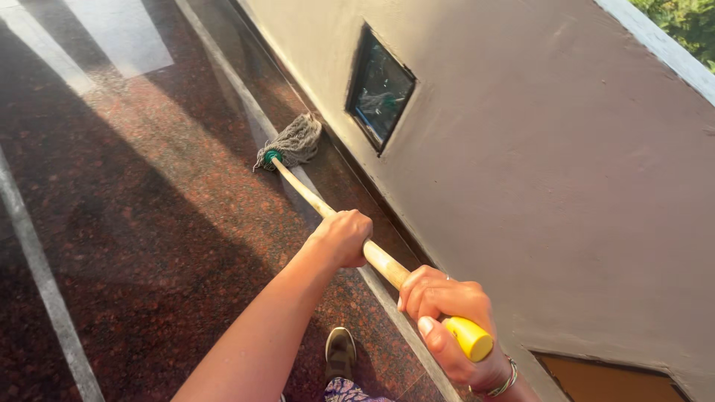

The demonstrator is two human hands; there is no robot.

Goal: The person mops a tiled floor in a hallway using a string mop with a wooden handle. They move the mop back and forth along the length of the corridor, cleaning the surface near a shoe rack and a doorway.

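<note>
The mop lies slanted across the middle of the view, its grey string head resting on the dark speckled stone floor, right beside the foot of the wall. A green collar joins the strings to the pale wooden handle, which runs down and to the right toward the person and ends in a yellow cap.

The left hand is wrapped around the handle about halfway along, fingers curled fully over the wood so that the stick passes through the closed fist. The right hand grips the upper end just below the yellow cap, fingers folded around it and the thumb pressed along the side. A thin bangle sits on that wrist and a ring shows on one finger.

Below the arms, a dark shoe stands on the floor, with a bit of patterned cloth at the bottom edge.

The floor is reddish-brown, polished, crossed by pale inlaid strips and streaked with sunlight and long shadow. The wall is rough grey-brown plaster, lit warmly. A small square glass opening is set into it, just above the mop head. Green leaves show beyond the top of the wall at the upper right corner.
</note>
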